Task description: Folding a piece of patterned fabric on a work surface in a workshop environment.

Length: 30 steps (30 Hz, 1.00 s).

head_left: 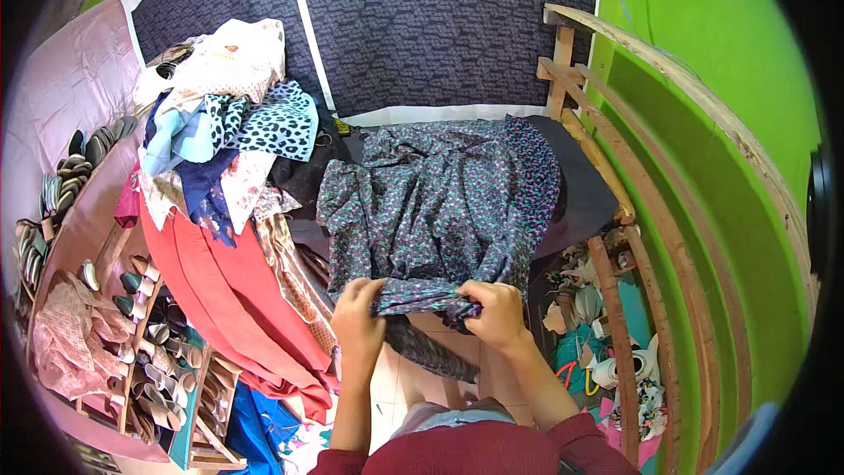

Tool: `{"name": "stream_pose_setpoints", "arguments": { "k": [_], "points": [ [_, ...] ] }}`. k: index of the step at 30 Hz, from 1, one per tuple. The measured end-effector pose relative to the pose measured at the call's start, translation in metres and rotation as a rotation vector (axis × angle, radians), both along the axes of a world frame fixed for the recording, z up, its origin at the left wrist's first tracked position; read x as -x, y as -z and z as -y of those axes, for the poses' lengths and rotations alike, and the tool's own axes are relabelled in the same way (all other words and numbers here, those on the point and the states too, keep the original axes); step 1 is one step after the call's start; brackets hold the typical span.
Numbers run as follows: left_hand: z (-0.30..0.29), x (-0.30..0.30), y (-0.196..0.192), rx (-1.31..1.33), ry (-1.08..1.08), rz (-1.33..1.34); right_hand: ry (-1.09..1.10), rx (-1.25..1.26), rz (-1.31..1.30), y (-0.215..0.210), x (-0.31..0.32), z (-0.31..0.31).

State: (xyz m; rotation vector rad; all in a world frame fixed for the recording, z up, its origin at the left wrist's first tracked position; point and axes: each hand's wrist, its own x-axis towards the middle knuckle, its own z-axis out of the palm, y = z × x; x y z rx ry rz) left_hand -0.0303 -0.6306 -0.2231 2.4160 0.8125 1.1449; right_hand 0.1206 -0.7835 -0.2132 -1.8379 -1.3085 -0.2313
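Observation:
A dark floral garment (pixel 413 211), patterned in grey, teal and purple, lies spread and wrinkled over a dark padded surface (pixel 576 180). At its near edge the cloth is gathered into a folded band, which stretches between my two hands. My left hand (pixel 358 315) is closed on the left end of this band. My right hand (pixel 497 312) grips the bunched right end. A dark mottled strip of cloth (pixel 431 352) hangs below the band toward the floor; I cannot tell if it belongs to the same garment. Along the right side shows a more boldly spotted purple-and-teal cloth (pixel 536 167).
A heap of clothes (pixel 233 62) rises at the left, with red cloth (pixel 237 290) draping down. Racks of shoes (pixel 158 387) stand lower left. A wooden slatted frame (pixel 694 185) runs along the green wall at the right, with fabric scraps (pixel 580 317) on the floor there.

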Motion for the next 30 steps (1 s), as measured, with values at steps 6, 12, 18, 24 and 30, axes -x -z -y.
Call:
{"name": "stream_pose_setpoints", "arguments": {
  "k": [6, 12, 18, 24, 30],
  "points": [
    [-0.052, 0.047, 0.027, 0.132, -0.23, 0.071, 0.199, -0.077, -0.018, 0.019, -0.012, 0.0],
    [-0.071, 0.076, 0.035, 0.144, -0.267, -0.004, 0.371, -0.056, -0.105, 0.03, -0.017, 0.001],
    [-0.103, 0.126, 0.033, 0.14, -0.089, -0.102, 0.563, -0.125, -0.221, 0.048, -0.039, 0.029],
    [-0.143, 0.17, 0.05, 0.498, 0.161, 0.186, 0.38, -0.1, -0.224, 0.049, -0.027, 0.054],
    [-0.158, 0.169, 0.06, 0.524, 0.079, 0.657, 0.299, 0.237, -0.318, 0.03, -0.01, 0.063]
  ]
}}
